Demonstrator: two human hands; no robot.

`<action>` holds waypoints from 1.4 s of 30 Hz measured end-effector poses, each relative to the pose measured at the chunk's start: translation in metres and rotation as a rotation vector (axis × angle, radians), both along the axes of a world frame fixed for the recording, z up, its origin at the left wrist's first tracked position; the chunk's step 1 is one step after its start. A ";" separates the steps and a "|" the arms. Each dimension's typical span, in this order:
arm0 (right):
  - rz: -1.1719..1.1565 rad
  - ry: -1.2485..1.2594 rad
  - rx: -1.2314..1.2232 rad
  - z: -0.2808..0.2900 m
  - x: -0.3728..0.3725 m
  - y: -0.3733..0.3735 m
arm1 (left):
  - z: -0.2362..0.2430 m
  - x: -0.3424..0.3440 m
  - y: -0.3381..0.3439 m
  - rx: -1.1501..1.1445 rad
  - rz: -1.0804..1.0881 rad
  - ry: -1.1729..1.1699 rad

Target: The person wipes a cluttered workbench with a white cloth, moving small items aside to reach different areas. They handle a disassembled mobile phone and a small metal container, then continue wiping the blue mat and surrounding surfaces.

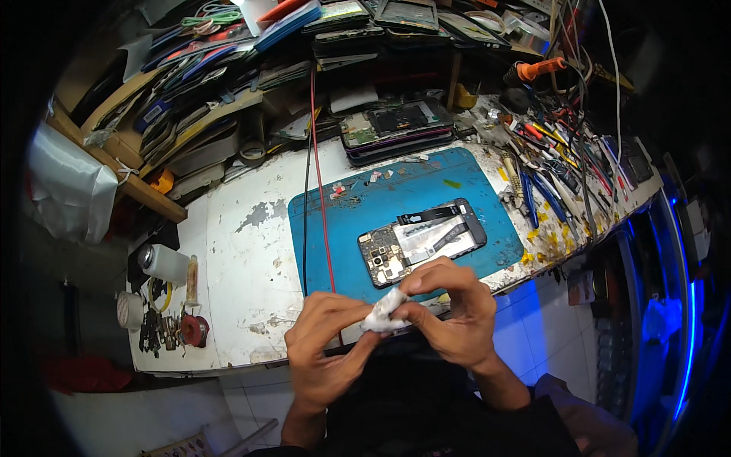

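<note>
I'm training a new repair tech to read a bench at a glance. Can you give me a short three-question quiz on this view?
1. True or false: the opened phone lies on the blue mat.
2. What do both hands hold? A) a screwdriver B) a white wad C) a roll of tape
3. What colour is the thin wire that runs down the bench toward the left hand?

Key: 1 true; 2 B, pinched between left hand and right hand; 3 red.

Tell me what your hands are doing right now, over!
Left hand and right hand both pinching a white wad of tissue. Opened phone lies untouched on blue mat. Red wire crosses the mat. Over.
</note>
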State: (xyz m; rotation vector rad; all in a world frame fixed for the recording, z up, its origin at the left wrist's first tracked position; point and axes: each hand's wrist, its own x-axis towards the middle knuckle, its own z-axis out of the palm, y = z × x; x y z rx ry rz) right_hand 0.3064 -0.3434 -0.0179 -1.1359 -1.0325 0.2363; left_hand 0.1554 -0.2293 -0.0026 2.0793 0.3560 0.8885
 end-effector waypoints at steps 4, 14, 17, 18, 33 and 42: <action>-0.091 -0.235 -0.027 0.000 0.007 -0.008 | -0.009 0.012 -0.013 0.247 0.206 -0.083; -0.114 0.331 0.075 -0.021 0.008 -0.033 | 0.000 0.035 -0.019 0.449 0.051 -0.038; -0.208 0.352 0.266 -0.030 0.034 -0.053 | 0.003 0.047 0.007 0.508 -0.024 0.165; -0.241 0.379 0.226 -0.031 0.043 -0.062 | 0.003 0.052 0.013 0.510 -0.015 0.253; -0.069 0.835 0.493 -0.049 0.051 -0.103 | -0.002 0.063 0.023 0.484 0.036 0.297; -0.210 0.608 0.363 -0.040 0.048 -0.106 | 0.010 -0.001 0.039 0.423 0.260 0.051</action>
